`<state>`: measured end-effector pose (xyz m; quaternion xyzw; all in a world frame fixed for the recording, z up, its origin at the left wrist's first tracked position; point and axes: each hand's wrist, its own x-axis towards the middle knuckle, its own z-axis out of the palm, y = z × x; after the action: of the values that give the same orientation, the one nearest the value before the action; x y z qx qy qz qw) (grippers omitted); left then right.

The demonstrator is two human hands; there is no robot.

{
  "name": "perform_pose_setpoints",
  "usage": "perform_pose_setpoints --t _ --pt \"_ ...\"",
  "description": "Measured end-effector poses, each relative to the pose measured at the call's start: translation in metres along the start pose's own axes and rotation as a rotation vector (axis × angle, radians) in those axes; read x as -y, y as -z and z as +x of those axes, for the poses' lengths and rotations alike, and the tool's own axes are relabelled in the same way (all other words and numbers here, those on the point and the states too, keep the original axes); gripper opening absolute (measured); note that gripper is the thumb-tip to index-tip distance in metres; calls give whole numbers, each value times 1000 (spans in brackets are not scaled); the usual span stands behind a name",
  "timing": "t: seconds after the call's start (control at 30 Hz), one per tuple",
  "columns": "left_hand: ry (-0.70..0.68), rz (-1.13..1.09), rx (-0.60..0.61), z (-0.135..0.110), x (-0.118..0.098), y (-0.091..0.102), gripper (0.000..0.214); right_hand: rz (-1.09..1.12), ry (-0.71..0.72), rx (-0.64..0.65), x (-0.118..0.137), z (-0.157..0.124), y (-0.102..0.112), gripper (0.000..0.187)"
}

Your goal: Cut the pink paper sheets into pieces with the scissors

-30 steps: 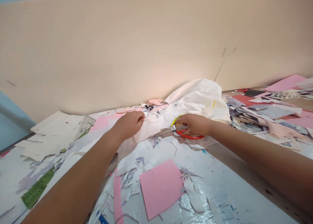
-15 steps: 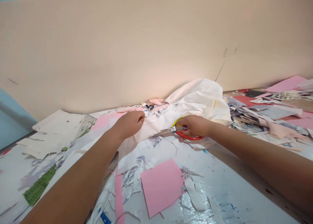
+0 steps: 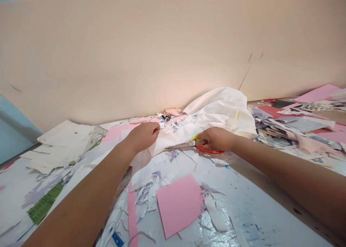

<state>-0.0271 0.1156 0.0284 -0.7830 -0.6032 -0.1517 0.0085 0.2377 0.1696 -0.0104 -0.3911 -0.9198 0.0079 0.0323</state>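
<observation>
White fabric point(image 3: 216, 113) lies crumpled in the middle, against the beige board. My left hand point(image 3: 144, 135) is closed in a pinch on the near left part of this thin white cloth. In my right hand point(image 3: 216, 138) is a pair of scissors point(image 3: 209, 148) with one red and one yellow handle, the fingers wrapped round the handles. The metal blades point left and lie at the lower edge of the cloth, just right of my left hand. My right fingertips are partly hidden by the handles.
A pink piece point(image 3: 180, 205) lies in front among white and grey scraps. Piled paper and fabric pieces point(image 3: 283, 130) fill the right side. Off-white sheets point(image 3: 63, 139) and a green piece point(image 3: 45, 203) lie at left. A tall beige board point(image 3: 162, 52) stands behind.
The scissors have moved slightly left along the cloth's edge and their blades look more closed. My left hand keeps its pinch in about the same place.
</observation>
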Motion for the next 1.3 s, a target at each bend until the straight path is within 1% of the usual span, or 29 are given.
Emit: perform_pose_setpoints --t 0.1,0.27,0.43,0.63,0.77,0.9,1.03,1.17,1.3 --pt "3 -3 -2 0 0 2 21 5 -7 -17 3 -4 3 11" --pt "9 -13 -4 -2 -2 5 23 83 60 2 12 -11 8 17" --pt "9 -23 -5 -1 -4 6 21 40 69 15 18 -11 11 20" --pt "3 -31 -3 -3 -7 8 20 7 97 -55 22 -9 10 20" --pt "5 -36 -6 -4 -9 10 20 10 102 -64 26 -4 8 23" --pt "13 -38 -11 -4 -10 11 18 -15 58 -32 27 1 7 19" --pt "16 -40 -16 -4 -10 12 18 -57 6 19 26 3 6 20" --pt "16 -44 -16 -5 -9 13 17 -84 9 39 25 3 6 13" --pt "15 -49 -16 -4 -8 12 18 -95 13 52 25 2 6 12"
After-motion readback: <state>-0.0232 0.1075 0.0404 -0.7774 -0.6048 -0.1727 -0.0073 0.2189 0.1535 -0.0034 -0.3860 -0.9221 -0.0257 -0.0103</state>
